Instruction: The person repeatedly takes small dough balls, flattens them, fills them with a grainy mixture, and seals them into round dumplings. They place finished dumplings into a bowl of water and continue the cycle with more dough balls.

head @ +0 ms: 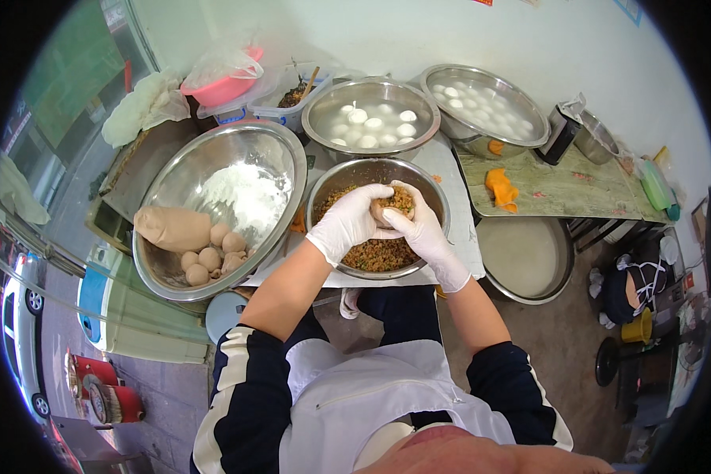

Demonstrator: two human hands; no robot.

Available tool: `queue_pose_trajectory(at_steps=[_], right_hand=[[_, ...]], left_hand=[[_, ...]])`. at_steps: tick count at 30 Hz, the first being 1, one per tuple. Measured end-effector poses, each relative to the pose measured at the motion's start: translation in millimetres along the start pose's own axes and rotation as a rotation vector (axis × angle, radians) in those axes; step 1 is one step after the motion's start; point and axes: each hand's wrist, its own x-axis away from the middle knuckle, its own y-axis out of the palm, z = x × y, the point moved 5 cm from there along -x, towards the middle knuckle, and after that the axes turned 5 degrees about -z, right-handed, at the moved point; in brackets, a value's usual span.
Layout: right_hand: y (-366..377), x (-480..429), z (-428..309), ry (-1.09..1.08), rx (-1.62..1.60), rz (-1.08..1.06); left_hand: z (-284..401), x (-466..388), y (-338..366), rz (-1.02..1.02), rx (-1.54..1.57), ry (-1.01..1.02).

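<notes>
Both my hands wear white gloves and cup a piece of tan dough [381, 214] above a steel bowl [412, 170]. Minced filling [401, 200] is heaped in the dough's opening. My left hand [349, 218] wraps its left side, while my right hand [422, 230] holds the right side with the thumb across the front. Fingers hide part of the dough. More chopped filling [379, 256] lies in the bowl below. To the left, a tilted wide steel basin [169, 189] contains white flour [246, 192], a large dough lump [175, 228] and several dough balls [210, 259].
Behind the bowl, two steel basins [315, 115] [465, 131] hold white balls in cloudy liquid. An orange cloth [501, 189] lies on the right table [569, 189]. Below it stands a basin of cloudy liquid [521, 255]. Another person [631, 290] is at far right.
</notes>
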Motion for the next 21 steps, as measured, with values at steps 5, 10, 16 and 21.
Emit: queue_pose_trajectory(at_steps=[5,10,16,21], right_hand=[[-0.4,1.4,-0.3,-0.01,0.103,-0.033],[0.3,-1.2,-1.5,0.011,0.28,-0.041],[-5.1,-4.9,-9.8,-0.037,0.468,0.015],[-3.3,-5.6,-6.3,0.015,0.359,0.042]], left_hand=[[0.1,-5.0,-3.8,0.004,-0.013,-0.018],[-1.1,-21.5,-21.0,0.19,-0.469,0.084],[23.7,-14.7,-23.2,0.219,-0.44,0.47],[13.9,0.7,-7.2,-0.047,-0.001,0.345]])
